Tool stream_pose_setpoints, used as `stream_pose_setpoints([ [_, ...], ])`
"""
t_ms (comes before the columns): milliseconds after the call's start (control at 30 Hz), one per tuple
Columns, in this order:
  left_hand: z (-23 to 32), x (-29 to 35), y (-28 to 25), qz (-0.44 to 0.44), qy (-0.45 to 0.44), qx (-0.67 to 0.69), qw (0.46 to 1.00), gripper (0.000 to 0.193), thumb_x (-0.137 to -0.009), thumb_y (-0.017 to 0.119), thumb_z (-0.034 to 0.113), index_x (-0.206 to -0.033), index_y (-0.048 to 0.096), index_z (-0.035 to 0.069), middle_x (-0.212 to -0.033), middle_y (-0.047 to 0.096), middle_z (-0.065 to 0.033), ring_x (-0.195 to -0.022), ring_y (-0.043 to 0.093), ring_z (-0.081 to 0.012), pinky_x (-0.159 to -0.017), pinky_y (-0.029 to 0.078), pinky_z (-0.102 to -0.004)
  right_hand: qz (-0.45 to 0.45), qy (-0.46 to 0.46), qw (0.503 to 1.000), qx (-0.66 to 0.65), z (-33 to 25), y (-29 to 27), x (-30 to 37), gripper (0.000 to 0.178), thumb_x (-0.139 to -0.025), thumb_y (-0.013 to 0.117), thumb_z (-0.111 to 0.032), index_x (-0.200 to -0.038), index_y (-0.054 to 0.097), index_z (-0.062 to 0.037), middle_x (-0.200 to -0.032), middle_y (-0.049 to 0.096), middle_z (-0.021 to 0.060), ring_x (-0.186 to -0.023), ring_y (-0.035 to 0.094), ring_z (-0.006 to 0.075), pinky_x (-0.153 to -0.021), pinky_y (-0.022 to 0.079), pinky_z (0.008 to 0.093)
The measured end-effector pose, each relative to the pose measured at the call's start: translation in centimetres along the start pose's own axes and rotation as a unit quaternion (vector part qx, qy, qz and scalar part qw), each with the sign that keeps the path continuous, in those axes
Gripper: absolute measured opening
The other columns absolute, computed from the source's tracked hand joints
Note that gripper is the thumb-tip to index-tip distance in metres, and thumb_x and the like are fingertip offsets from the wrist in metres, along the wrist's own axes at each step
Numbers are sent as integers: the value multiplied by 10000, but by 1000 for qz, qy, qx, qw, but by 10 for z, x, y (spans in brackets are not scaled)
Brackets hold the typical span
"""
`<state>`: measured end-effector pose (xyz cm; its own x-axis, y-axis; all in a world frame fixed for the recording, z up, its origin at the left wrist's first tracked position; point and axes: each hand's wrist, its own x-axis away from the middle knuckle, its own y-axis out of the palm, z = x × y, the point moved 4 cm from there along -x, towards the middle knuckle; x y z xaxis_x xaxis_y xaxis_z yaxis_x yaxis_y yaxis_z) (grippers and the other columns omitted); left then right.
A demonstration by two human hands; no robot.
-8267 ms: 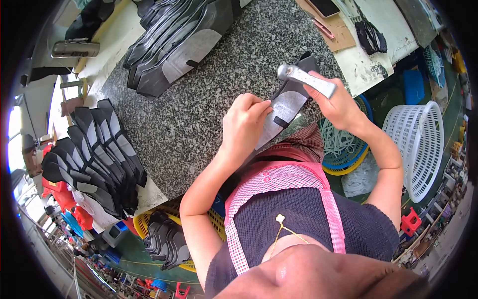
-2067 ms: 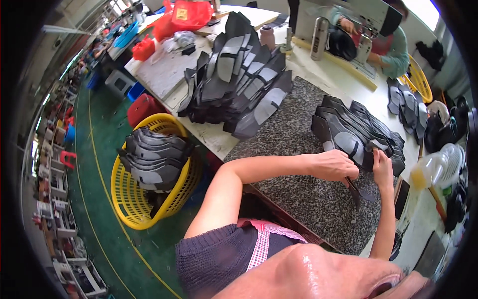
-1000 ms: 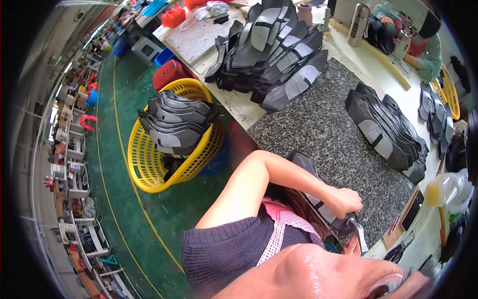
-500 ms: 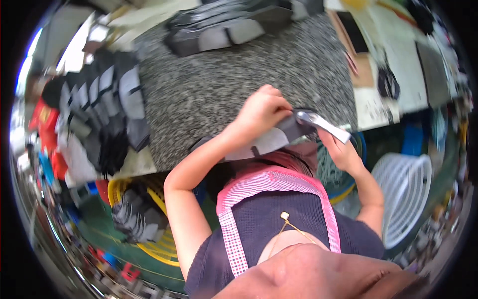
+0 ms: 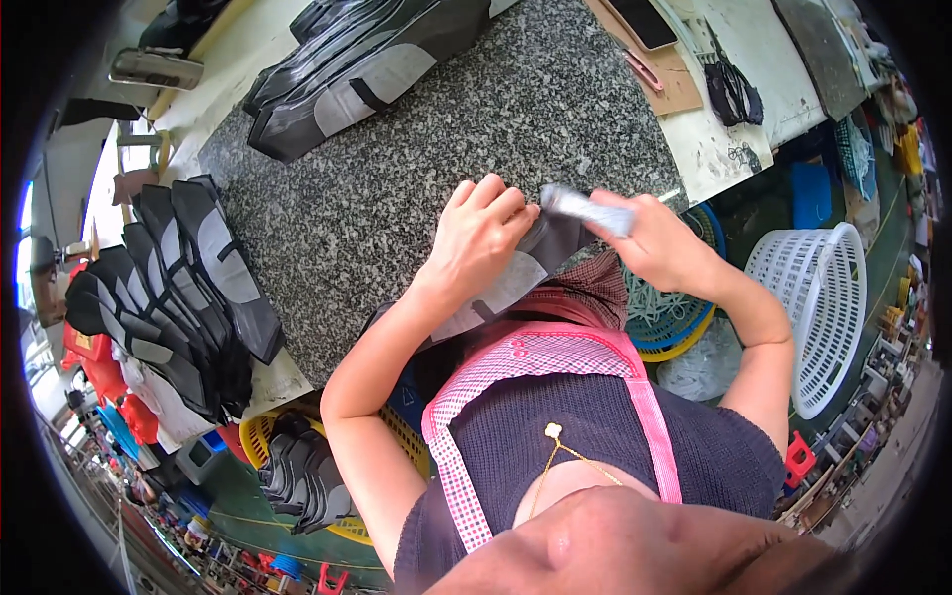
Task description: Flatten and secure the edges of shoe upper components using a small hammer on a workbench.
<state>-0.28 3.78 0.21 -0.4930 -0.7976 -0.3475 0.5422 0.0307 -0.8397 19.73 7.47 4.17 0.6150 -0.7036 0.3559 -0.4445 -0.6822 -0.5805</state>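
Observation:
At the near edge of the speckled stone slab [image 5: 585, 109], a grey and black sock [image 5: 508, 283] lies across my front. My left hand [image 5: 471, 238] is closed on its end, with the fingertips pinched together. In my right hand [image 5: 659, 243] is a silver metal hand tool [image 5: 585, 206], blurred by motion, its head close to the left fingertips. Whether the tool touches the sock cannot be made out. A fanned row of grey and black socks [image 5: 223, 253] lies on the left, and a stack of similar socks [image 5: 367, 94] at the back.
Back right are a phone [image 5: 643, 20], a pink-handled small tool [image 5: 645, 71] and a black bundle [image 5: 732, 94]. A white basket [image 5: 831, 327] stands right, below table height. Beneath the near edge are a blue basket [image 5: 709, 233] with pale cords and a yellow basket [image 5: 258, 441] with socks.
The view has turned, so the table things appear shifted. My right hand has come nearer the left, and the tool has swung round to point more sideways. Both hands keep their grip.

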Motion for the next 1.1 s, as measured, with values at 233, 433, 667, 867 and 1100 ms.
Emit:
stream_pose_setpoints([
  [233,-4,3,-5,25,-61,3,998,149,-745,760,159,-894,767,149,-834,624,13,-839,563,-180,-732,437,-337,24,-1,999,-34,-12,-4,-1,178,-953,518,-162,-1025,554,-3,-735,616,272,-745,619,481,-629,487,521],
  [433,-11,12,-7,18,-173,148,973,85,-764,781,110,-811,741,51,-842,644,-40,-837,571,-246,-768,503,-366,26,-29,999,-31,5,8,-6,281,-995,568,-159,-1161,600,66,-743,617,248,-602,563,231,-621,467,384],
  [667,8,16,0,3,-65,49,997,178,-730,683,57,-902,688,9,-875,612,-91,-864,573,-260,-767,502,-370,40,-93,995,14,3,14,-4,276,-949,612,-96,-1158,602,85,-737,646,202,-648,666,259,-606,476,379],
  [867,23,12,-7,-28,-11,-56,998,179,-716,638,62,-883,624,0,-854,557,-99,-861,542,-248,-766,468,-346,74,-39,993,-79,-4,2,-9,271,-948,603,-108,-1172,584,43,-760,627,248,-711,629,431,-604,478,417],
  [1100,23,17,-4,-19,-15,-86,996,186,-741,635,89,-906,639,3,-866,577,-90,-872,547,-241,-747,458,-346,32,-59,995,-68,-14,8,-14,160,-902,549,-142,-1003,545,-18,-742,635,240,-757,637,465,-632,496,524],
])
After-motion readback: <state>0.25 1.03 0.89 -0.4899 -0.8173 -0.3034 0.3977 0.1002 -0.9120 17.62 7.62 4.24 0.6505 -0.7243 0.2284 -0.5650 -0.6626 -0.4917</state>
